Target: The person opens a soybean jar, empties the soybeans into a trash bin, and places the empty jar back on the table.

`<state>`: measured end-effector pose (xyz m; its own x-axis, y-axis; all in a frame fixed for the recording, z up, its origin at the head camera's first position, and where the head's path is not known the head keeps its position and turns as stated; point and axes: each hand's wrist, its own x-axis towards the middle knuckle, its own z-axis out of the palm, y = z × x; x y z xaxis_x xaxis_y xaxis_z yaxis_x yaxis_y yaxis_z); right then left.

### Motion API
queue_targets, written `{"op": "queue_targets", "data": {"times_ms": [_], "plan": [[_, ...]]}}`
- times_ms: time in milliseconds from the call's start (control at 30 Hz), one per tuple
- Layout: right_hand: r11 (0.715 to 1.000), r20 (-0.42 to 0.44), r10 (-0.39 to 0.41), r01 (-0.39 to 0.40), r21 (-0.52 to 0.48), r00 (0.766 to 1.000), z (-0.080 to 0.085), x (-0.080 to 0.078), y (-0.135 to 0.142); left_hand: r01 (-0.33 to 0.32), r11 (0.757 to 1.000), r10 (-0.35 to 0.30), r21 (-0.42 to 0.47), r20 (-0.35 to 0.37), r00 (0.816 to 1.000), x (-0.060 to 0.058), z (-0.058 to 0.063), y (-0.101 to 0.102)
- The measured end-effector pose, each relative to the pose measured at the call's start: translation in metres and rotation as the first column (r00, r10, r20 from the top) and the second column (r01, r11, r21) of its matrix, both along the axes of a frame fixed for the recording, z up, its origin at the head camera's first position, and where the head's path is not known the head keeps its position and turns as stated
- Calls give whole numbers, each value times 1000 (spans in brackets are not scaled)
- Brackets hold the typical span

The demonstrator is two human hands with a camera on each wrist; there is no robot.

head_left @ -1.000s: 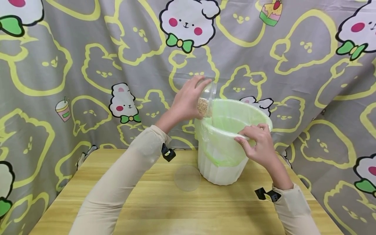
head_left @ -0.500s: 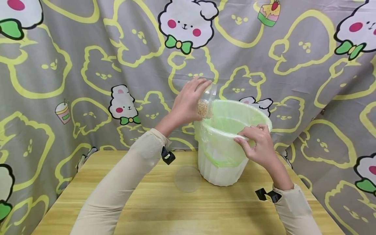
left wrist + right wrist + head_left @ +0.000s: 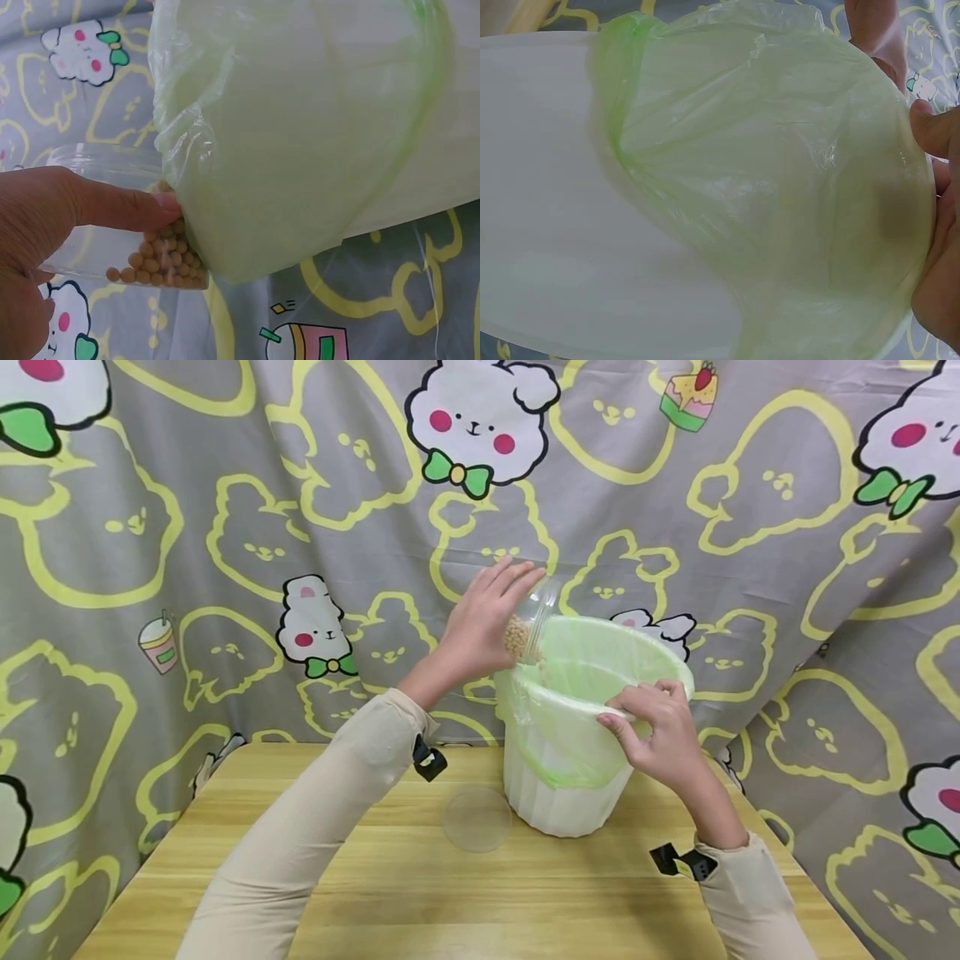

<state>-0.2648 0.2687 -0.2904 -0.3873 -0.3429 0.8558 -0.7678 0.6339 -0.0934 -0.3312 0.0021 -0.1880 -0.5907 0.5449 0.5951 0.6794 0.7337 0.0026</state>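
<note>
My left hand (image 3: 480, 622) grips a clear plastic jar (image 3: 542, 602) tipped on its side, its mouth over the left rim of a white trash bin (image 3: 566, 810). Round tan soybeans (image 3: 161, 259) lie along the jar's lower wall, heaped toward the mouth. A thin light-green trash bag (image 3: 285, 142) lines the bin and folds down over its outside. On the bin's near right rim, my right hand (image 3: 660, 731) pinches the bag-covered edge between thumb and fingers. The bottom of the bin's inside is hidden.
A clear round lid (image 3: 477, 818) lies flat on the wooden table (image 3: 390, 893), left of the bin's base. Behind the table hangs a grey cartoon-print curtain (image 3: 420, 552), close to the bin.
The jar has tilted slightly further, its mouth turning down toward the bin, and the soybeans have shifted toward the opening. My right hand stays on the rim.
</note>
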Motion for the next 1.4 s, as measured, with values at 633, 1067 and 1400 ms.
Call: {"op": "queue_targets", "data": {"times_ms": [633,1067,1400], "plan": [[1000,3,3,-3,16,1000,7,-4,-1,25,999,-30,-47,-118,993,-3,3,-3],[1000,7,1,-1,19,1000,5,-3,1,35,997,-47,-66,-186,981,-5,-3,-3],[1000,4,0,0,10,1000,1,0,1,60,996,-73,-65,-218,973,-5,-7,1]]}}
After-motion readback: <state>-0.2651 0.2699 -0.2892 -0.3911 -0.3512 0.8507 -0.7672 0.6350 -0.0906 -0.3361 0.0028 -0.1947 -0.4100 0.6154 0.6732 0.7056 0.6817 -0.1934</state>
